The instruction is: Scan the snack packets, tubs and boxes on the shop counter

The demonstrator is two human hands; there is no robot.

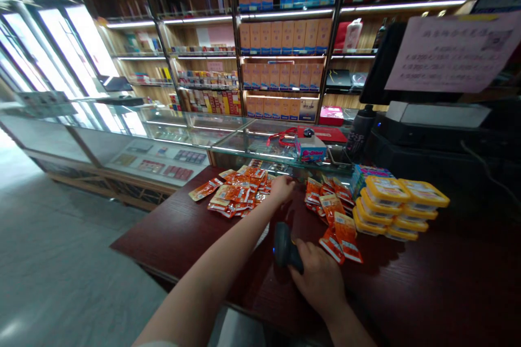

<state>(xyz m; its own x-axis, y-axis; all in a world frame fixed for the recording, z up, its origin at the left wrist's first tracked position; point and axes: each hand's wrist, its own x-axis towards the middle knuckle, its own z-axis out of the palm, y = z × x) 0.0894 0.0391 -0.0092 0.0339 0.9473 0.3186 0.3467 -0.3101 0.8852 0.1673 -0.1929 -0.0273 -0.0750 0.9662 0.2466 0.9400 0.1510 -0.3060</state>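
Observation:
My right hand [319, 276] is closed around the handle of a dark barcode scanner [284, 246], its head tilted up and a small blue light showing. My left hand [281, 190] reaches across the counter between two piles of packets, fingers loosely apart and nothing visible in them. Just left of it lies a heap of orange snack packets [238, 192]. To its right is a second, looser pile of orange packets [331, 200], with a couple of packets [345, 236] spread toward my right hand.
Yellow-lidded tubs [386, 190] are stacked on the right, before a monitor [385, 62] with a pink paper sheet [451, 54]. A small blue-pink box [310, 149] and a dark bottle [360, 130] stand behind. Glass display cases [175, 130] and stocked shelves [285, 57] lie beyond the dark counter [171, 238].

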